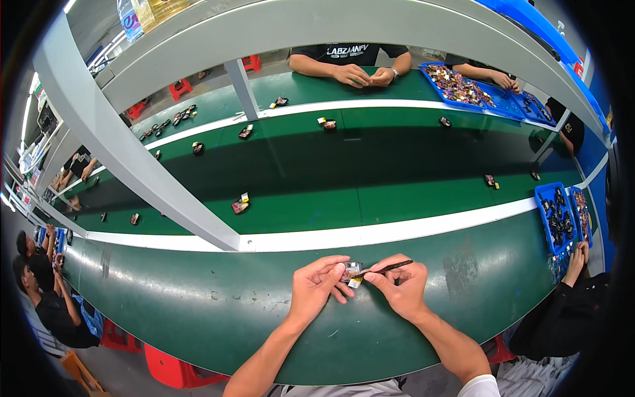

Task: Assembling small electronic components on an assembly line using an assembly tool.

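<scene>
Over the green bench (218,311), my left hand (309,286) pinches a small clear-and-dark device (352,268) between thumb and fingers. A yellow-and-white tag hangs at its lower edge. My right hand (405,291) is closed around a slim dark tool (393,266), which looks like tweezers. Its tip meets the right side of the device. Exactly what the tip touches is too small to make out.
Beyond a white rail (370,222) runs a green conveyor belt (317,212) carrying scattered small devices, one (241,204) fairly near. A grey post (152,152) slants at the left. Blue trays (544,198) of parts stand at the right beside a co-worker. Others sit opposite and far left.
</scene>
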`<state>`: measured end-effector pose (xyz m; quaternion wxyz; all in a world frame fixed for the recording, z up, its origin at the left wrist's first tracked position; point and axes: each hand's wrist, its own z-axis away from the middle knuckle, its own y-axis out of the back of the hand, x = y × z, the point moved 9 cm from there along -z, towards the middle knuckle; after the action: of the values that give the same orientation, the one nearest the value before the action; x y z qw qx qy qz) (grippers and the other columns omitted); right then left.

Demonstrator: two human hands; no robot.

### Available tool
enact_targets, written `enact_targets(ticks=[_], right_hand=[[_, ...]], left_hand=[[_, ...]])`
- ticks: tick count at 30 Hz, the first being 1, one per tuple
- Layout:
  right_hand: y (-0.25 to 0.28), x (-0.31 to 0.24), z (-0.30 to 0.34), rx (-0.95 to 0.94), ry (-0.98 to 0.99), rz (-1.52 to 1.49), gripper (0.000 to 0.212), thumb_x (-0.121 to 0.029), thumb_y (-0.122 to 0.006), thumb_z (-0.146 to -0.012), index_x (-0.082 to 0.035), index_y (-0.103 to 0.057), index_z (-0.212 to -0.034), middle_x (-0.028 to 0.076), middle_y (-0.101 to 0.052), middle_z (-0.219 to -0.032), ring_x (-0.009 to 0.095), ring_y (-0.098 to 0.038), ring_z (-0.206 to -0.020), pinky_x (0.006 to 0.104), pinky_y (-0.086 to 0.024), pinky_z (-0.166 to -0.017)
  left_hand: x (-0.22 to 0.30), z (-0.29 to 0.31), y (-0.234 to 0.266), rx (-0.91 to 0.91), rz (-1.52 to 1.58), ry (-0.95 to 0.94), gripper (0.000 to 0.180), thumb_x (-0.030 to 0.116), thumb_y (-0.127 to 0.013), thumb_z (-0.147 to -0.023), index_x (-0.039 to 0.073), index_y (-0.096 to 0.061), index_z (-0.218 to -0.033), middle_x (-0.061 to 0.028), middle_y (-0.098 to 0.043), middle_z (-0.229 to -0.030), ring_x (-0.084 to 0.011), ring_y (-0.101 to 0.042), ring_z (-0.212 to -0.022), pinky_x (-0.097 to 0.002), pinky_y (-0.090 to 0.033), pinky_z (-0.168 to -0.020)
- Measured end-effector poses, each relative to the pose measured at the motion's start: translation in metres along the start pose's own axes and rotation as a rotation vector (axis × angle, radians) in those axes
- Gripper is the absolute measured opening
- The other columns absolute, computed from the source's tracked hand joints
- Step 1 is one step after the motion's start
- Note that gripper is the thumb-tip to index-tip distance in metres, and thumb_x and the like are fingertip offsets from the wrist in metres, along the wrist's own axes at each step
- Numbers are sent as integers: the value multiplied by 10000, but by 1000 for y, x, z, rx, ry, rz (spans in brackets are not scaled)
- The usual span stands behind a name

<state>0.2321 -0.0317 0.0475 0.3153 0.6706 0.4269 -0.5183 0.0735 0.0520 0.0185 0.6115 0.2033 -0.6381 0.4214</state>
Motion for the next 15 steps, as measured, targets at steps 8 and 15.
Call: enact_targets(ticks=[8,15], right_hand=[[1,5,1,0,-6,16,108,56,-796,-815,17,-720,-880,17,-715,-754,-23,-409,-500,181,-283,-444],[-2,1,0,7,-3,11,93,63,-795,-809,22,-726,-858,22,-718,-757,-21,-405,-491,185,-283,-442]], left_hand=[[-2,1,0,-14,-3,4,287,121,-596,-1029,-57,-636,-1251,-160,-712,-946,-209,-722,-700,-275,-587,-549],[-2,1,1,-6,-5,-10,268,109,-590,-1030,-48,-642,-1242,-151,-713,-924,-196,-715,-687,-274,-583,-548]])
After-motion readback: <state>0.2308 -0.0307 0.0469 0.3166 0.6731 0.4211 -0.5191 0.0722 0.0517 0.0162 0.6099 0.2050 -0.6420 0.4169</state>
